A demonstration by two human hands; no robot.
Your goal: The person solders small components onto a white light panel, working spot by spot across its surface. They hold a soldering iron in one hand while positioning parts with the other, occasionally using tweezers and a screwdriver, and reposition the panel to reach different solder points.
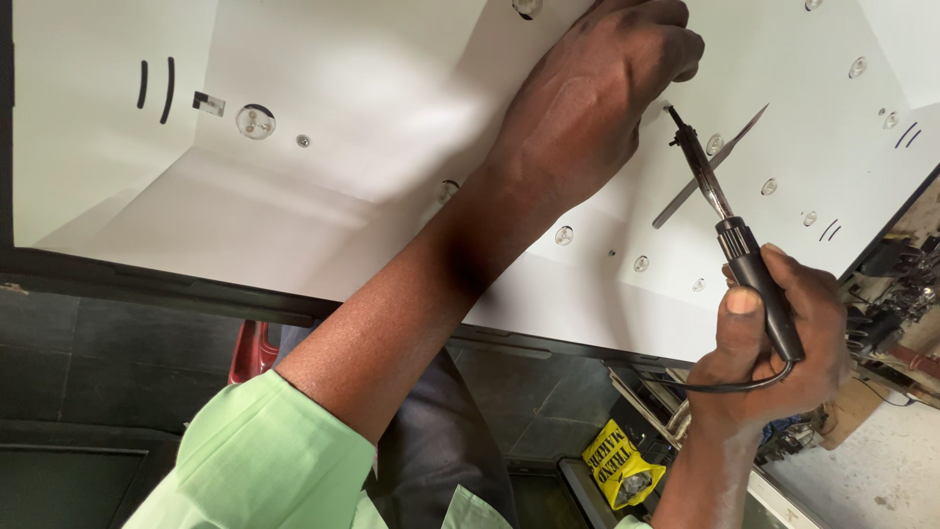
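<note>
Soldering iron [729, 225] gripped in right hand [774, 343], tip poised beside left hand [597, 98] pressed, fingers curled, on white panel [323, 147]; joint apparently unfinished.

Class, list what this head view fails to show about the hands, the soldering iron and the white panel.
- Left hand: fingertips curled under, anything they pinch is hidden.
- Soldering iron: whether its tip touches the panel is too small to tell.
- Right hand: its palm is hidden.
- Panel: top cut off by the frame.

The left half of the white panel [323, 196] is left open. Passage on the right is blocked by the left hand [587, 108], the soldering iron [729, 230] and the right hand [774, 343].
</note>
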